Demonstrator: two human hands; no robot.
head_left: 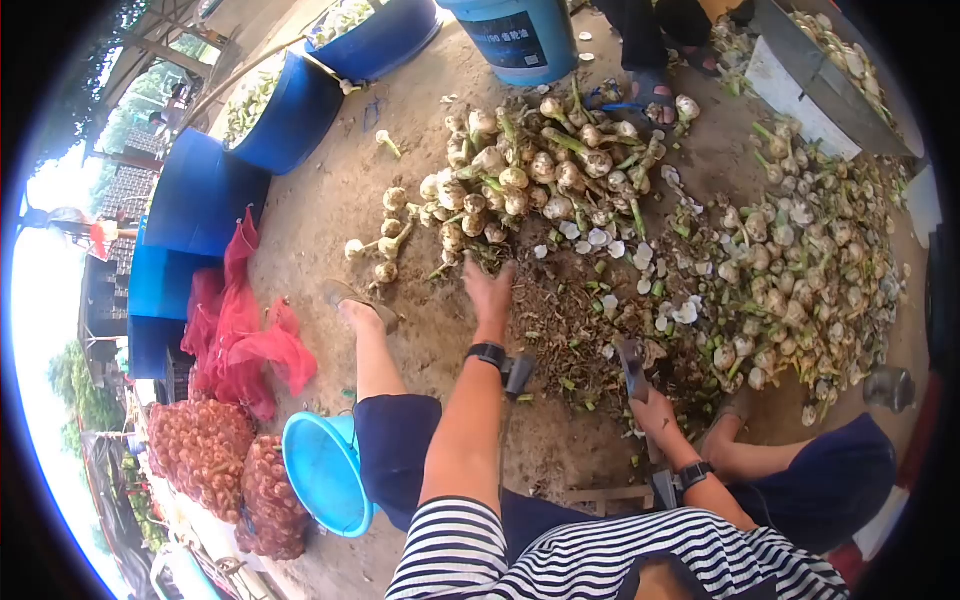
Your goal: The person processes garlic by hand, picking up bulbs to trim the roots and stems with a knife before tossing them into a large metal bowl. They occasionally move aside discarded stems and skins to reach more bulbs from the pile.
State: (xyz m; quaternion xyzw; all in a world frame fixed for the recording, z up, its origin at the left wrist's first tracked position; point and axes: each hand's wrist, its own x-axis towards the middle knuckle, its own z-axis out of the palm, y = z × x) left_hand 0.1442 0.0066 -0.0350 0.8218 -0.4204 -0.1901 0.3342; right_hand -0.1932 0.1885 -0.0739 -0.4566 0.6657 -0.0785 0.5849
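Garlic bulbs point(545, 170) with green stems and soil on them lie heaped on the ground in front of me. At the near edge of this heap is my left hand point(488, 298), its fingers apart and close to the lowest bulbs; nothing shows clearly in it. My right hand point(655, 418) is closed around a dark metal cutting tool point(631, 368), its blade pointing away from me. The exact kind of tool is hard to make out. Trimmed stem pieces and roots point(570, 340) cover the ground between my hands. A second garlic heap point(800, 290) spreads on the right.
A blue bucket point(525, 45) stands beyond the heap, near another person's feet point(655, 95). Large blue tubs point(290, 115) line the left, beside red netting point(265, 345) and filled mesh sacks point(200, 450). A light blue bucket point(328, 475) tilts by my left leg.
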